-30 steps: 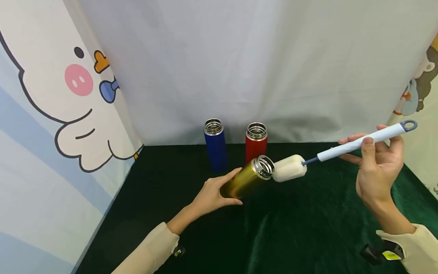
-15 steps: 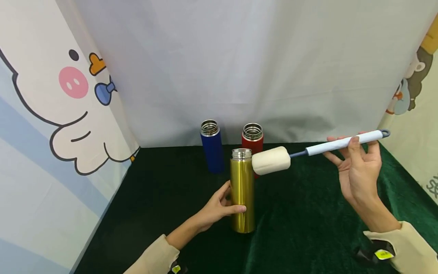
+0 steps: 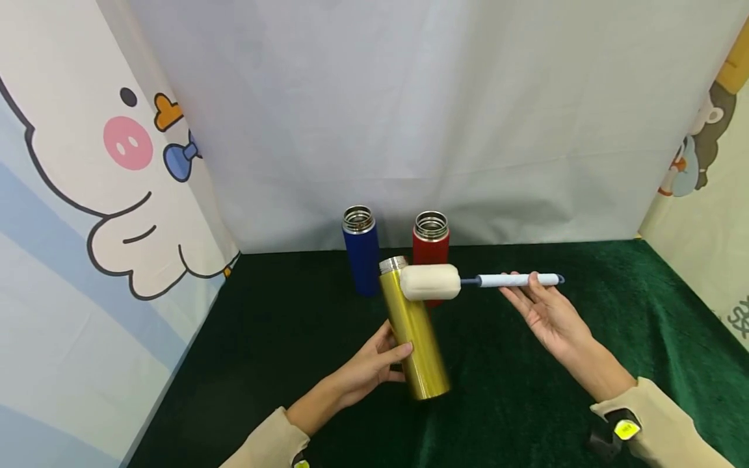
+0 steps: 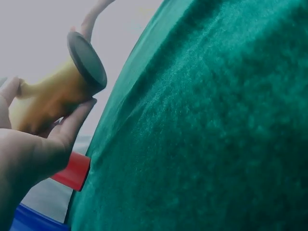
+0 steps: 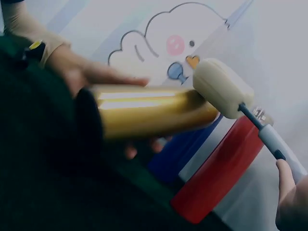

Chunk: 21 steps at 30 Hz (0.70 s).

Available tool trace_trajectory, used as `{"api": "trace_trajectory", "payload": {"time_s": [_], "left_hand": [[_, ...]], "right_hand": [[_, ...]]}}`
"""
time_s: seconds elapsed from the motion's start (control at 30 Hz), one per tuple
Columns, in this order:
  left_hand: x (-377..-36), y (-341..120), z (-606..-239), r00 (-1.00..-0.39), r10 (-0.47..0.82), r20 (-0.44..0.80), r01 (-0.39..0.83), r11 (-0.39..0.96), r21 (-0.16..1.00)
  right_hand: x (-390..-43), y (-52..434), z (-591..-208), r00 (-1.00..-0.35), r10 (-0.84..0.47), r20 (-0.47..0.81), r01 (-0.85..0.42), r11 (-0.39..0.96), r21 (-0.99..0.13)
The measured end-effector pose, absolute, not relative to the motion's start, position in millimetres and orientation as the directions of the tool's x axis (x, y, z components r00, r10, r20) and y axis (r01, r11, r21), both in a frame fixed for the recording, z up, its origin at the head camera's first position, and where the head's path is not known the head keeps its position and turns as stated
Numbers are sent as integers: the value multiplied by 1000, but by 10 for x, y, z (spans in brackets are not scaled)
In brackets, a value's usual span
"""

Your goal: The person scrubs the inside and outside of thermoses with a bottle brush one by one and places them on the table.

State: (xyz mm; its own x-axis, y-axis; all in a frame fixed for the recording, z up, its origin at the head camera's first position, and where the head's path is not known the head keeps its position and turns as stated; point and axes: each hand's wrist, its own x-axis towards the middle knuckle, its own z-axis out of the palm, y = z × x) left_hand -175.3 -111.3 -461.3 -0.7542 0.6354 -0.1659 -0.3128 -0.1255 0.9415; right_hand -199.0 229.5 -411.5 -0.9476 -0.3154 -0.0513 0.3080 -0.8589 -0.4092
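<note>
My left hand (image 3: 374,356) grips a gold metal bottle (image 3: 420,344) around its lower half. The bottle leans, with its uncapped steel mouth tipped to the left in the head view. A bottle brush (image 3: 432,283) with a thick cream sponge head lies level in my right hand (image 3: 556,320), its pale blue handle (image 3: 503,280) pinched between thumb and fingers. The sponge overlaps the bottle's outer side just below the neck. In the left wrist view the dark base of the bottle (image 4: 87,60) faces the camera. The right wrist view has the sponge (image 5: 221,88) by the bottle's upper end.
Behind the gold bottle stand a blue bottle (image 3: 364,265) and a red bottle (image 3: 431,248), both uncapped and upright. The sponge partly covers the red one. Dark green velvet cloth (image 3: 526,403) covers the table, and a white curtain (image 3: 409,117) hangs along its back edge.
The gold bottle has swung from a rightward tilt through upright to a slight leftward lean. My right hand has moved left and levelled the brush, bringing the sponge across the bottle's upper side.
</note>
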Motion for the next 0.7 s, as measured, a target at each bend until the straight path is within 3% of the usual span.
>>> {"api": "trace_trajectory", "payload": {"time_s": [0.3, 0.7], "left_hand": [[-1799, -1168, -4636, -757, 646, -97, -386, -323, 864], [-1823, -1141, -4651, -755, 645, -117, -423, -344, 838]], "right_hand": [[-1857, 2443, -4355, -895, -409, -176, 435, -720, -541], [-1923, 2494, -4477, -880, -403, -252, 449, -532, -718]]}}
